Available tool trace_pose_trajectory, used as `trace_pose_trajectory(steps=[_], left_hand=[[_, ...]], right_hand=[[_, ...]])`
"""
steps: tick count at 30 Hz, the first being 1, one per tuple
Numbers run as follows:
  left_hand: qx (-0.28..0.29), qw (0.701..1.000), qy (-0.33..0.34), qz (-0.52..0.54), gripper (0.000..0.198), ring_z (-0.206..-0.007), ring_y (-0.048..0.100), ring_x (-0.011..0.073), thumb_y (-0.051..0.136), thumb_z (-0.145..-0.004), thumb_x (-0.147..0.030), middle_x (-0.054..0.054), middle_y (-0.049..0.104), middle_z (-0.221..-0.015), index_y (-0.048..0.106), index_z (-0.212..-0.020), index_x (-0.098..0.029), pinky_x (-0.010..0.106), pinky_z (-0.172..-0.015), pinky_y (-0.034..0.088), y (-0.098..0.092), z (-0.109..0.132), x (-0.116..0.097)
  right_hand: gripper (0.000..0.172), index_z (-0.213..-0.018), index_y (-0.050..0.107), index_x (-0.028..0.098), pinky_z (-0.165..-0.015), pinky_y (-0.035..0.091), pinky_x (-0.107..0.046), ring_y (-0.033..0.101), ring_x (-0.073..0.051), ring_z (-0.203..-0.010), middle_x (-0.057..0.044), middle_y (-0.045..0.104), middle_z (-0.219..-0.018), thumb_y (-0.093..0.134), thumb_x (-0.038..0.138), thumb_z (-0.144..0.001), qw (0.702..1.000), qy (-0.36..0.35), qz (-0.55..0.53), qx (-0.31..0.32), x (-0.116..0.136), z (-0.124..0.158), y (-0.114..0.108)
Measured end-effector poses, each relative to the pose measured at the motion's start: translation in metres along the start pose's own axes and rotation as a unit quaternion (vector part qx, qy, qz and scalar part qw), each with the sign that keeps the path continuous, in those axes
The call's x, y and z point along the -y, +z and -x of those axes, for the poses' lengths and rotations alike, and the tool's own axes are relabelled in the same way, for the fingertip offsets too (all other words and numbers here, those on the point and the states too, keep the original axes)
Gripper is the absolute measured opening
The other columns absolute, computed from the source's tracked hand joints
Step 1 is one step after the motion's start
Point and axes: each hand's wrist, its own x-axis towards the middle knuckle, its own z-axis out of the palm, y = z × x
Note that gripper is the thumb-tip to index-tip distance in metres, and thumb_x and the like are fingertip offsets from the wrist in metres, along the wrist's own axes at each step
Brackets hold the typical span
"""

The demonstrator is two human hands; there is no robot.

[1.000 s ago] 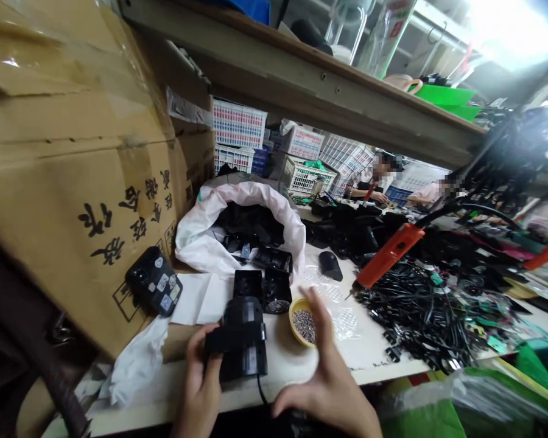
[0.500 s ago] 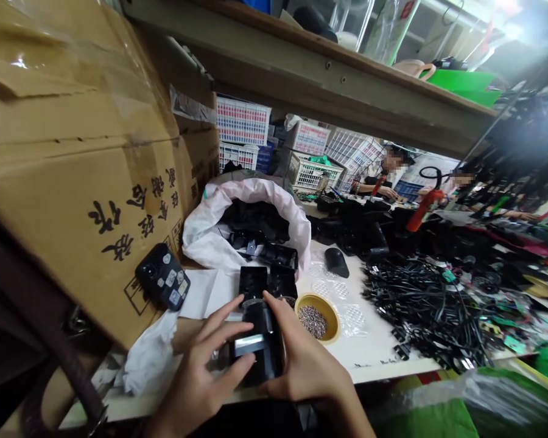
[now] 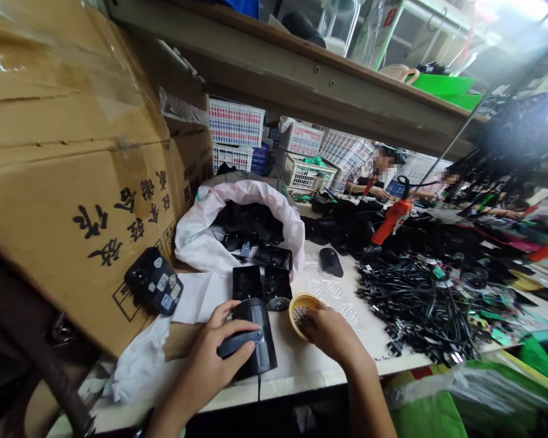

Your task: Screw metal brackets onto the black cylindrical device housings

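Observation:
My left hand (image 3: 217,350) is closed on a dark flat bracket (image 3: 240,344), pinched between thumb and fingers against a black curved plastic casing (image 3: 265,340). The casing lies near the table's front edge, and a thin black cable hangs from it over the edge. My right hand (image 3: 331,334) dips into a small yellow bowl (image 3: 296,322) of small metal screws (image 3: 300,314). Its fingers are drawn together and the tips are hidden among the screws. Behind the casing stand two more black housings, one on the left (image 3: 247,283) and one on the right (image 3: 277,286).
A white sack (image 3: 296,231) of black parts stands behind. A phone (image 3: 155,281) leans on a large cardboard box (image 3: 73,182) at left. Black cables (image 3: 420,298) are heaped at right, near a hanging orange-red tool (image 3: 393,222). A shelf (image 3: 301,67) crosses overhead. Co-workers sit beyond.
My right hand has left the casing and moved right into the bowl of screws. My left hand now pinches the bracket on the casing, whose shiny metal strip no longer shows. The view has shifted slightly.

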Motion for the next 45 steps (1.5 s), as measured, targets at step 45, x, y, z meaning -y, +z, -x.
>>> trace_pose_trajectory(steps=[45], left_hand=[[-0.007,0.993,-0.048,0.104,0.020,-0.136,0.043,0.0347,0.071,-0.075,-0.018,0.010,0.042,-0.143,0.076,-0.090,-0.029,0.061,-0.118,0.025,0.013,0.008,0.001]], right_hand=[[0.020,-0.081,0.080,0.023,-0.060,0.029,-0.026,0.061,-0.015,-0.070,-0.004,0.077,-0.079,0.064,0.013,-0.078,0.953,-0.253,-0.025,0.164,0.081,-0.012,-0.042]])
